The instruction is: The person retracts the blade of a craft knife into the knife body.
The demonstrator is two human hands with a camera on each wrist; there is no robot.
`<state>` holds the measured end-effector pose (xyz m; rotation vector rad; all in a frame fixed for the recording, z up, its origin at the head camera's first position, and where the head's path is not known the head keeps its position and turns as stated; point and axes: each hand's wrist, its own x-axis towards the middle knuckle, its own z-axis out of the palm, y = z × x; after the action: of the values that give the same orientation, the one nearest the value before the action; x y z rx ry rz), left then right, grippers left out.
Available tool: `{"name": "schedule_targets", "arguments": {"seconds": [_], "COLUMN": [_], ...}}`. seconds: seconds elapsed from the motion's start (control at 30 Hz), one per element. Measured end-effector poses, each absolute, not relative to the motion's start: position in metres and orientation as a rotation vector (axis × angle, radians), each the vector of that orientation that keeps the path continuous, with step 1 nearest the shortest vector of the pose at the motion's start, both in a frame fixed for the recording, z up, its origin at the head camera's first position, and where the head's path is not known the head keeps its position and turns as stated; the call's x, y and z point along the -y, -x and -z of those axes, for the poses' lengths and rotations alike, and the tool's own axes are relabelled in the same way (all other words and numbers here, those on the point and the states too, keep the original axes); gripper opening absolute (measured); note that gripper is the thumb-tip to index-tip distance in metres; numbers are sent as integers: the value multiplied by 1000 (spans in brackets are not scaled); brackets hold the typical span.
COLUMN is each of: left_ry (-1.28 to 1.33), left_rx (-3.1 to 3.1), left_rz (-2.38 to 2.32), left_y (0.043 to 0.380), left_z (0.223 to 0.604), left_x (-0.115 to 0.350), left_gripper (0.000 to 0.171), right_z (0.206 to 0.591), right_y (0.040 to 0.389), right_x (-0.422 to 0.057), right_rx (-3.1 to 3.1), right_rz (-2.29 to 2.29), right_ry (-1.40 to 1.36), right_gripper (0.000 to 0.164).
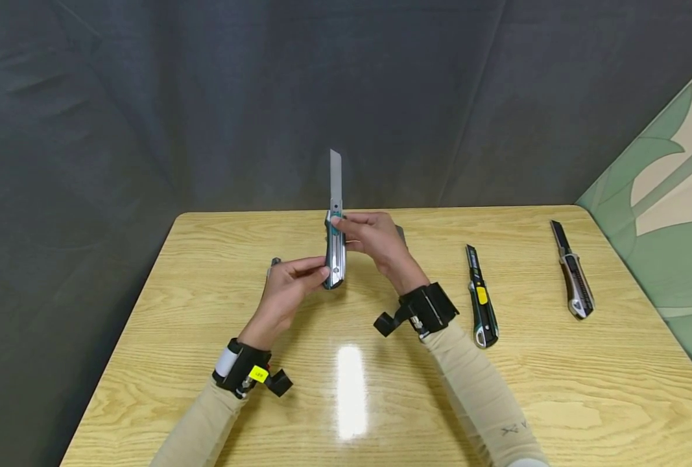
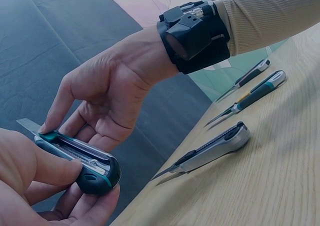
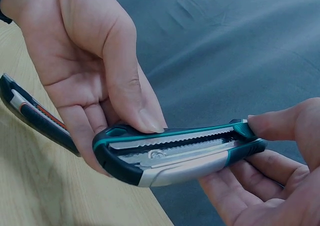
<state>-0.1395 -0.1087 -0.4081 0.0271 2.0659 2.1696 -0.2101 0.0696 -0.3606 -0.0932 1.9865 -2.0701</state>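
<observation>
A silver, black and teal utility knife [image 1: 336,250] is held up between both hands in the head view, its long blade [image 1: 336,174] extended and pointing away. My left hand [image 1: 284,288] grips the butt end, thumb along one side and fingers beneath. Nearer the blade, my right hand [image 1: 379,241] holds the front of the handle, with its thumb on the teal slider [image 3: 242,130]. The open channel with its toothed strip faces up in the right wrist view. In the left wrist view the blade passes partly behind the left hand.
On the wooden table [image 1: 205,253] lie a black-green knife with a yellow slider [image 1: 482,295] and a grey-brown knife [image 1: 576,283], to the right. Behind the right hand is a mostly hidden grey knife [image 2: 215,148]. An orange-striped knife [image 3: 40,117] lies by the left hand. Dark cloth [image 1: 322,97] hangs behind.
</observation>
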Motion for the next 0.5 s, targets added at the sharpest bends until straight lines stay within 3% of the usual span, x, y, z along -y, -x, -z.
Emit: {"name": "schedule_targets", "arguments": {"seconds": [0.5], "left_ry": [-40], "left_rx": [-2069], "left_rz": [-2180], "left_y": [138], "left_z": [411], "left_x": [110], "left_gripper": [26], "right_z": [366], "right_y": [207], "right_x": [-70], "right_rx": [-1919], "right_rz": [2079], "right_ry": [147], "right_gripper": [33]}}
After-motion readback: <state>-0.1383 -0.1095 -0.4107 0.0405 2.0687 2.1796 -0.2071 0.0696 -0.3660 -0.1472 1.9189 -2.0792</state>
